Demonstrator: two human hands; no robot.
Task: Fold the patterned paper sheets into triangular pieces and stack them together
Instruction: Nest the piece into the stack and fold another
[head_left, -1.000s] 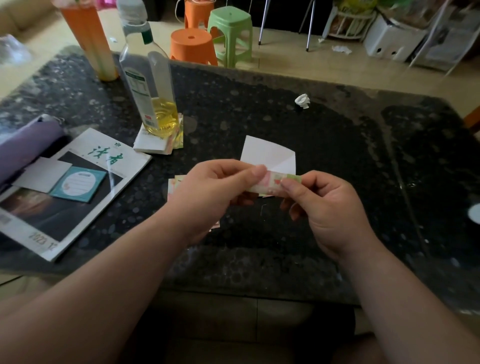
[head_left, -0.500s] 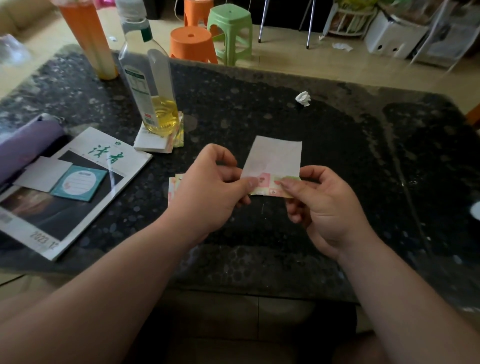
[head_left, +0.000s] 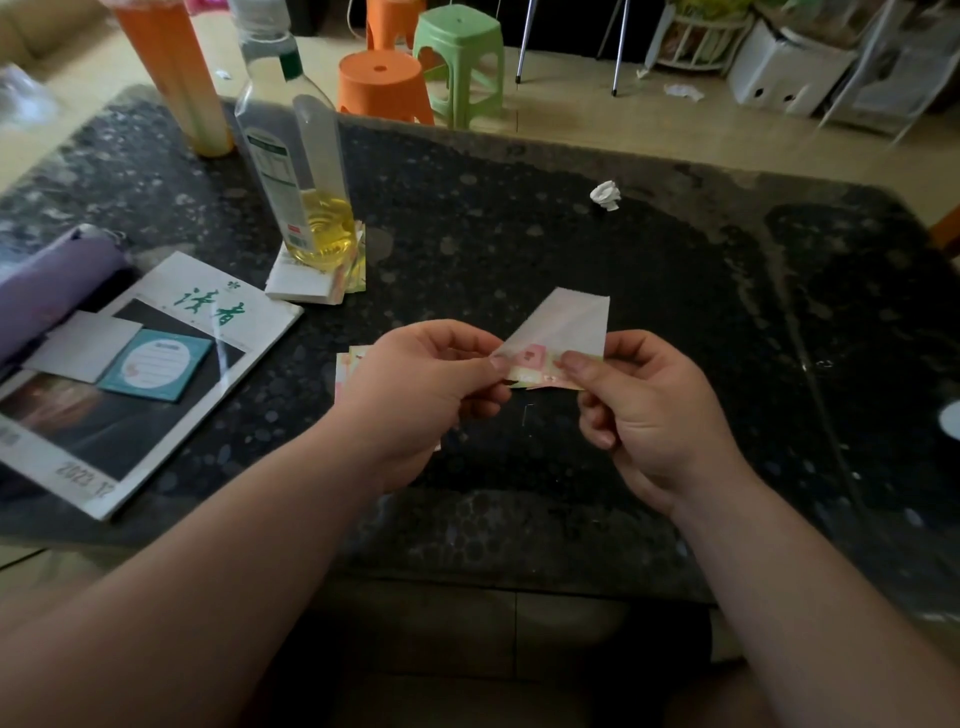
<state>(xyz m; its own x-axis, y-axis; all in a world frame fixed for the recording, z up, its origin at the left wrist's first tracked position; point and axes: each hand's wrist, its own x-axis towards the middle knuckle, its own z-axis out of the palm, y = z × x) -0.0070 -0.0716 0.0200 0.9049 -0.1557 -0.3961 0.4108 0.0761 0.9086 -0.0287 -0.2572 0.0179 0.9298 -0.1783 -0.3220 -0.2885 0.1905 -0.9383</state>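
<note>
Change noted: the white flap of the paper sheet (head_left: 566, 327), square-cornered half a second ago, now has a slanted left edge that rises to a short top edge. Both hands remain at its lower strip.

The dark speckled table (head_left: 571, 249) carries all items. A magazine (head_left: 156, 374) lies at the left, near the front edge. A bottle (head_left: 296, 171) with yellow liquid at the bottom stands upright on a small paper stack (head_left: 304, 288) beyond the magazine.

The left hand (head_left: 415, 384) pinches the sheet's patterned lower strip at its left end, between thumb and forefinger. The right hand (head_left: 654, 410) pinches the right end likewise. The sheet is held above the table, near its middle, white side facing the camera.

Patterned pieces (head_left: 345, 364) lie on the table, partly hidden behind the left hand. A crumpled white scrap (head_left: 605, 195) sits well apart, toward the far edge.
</note>
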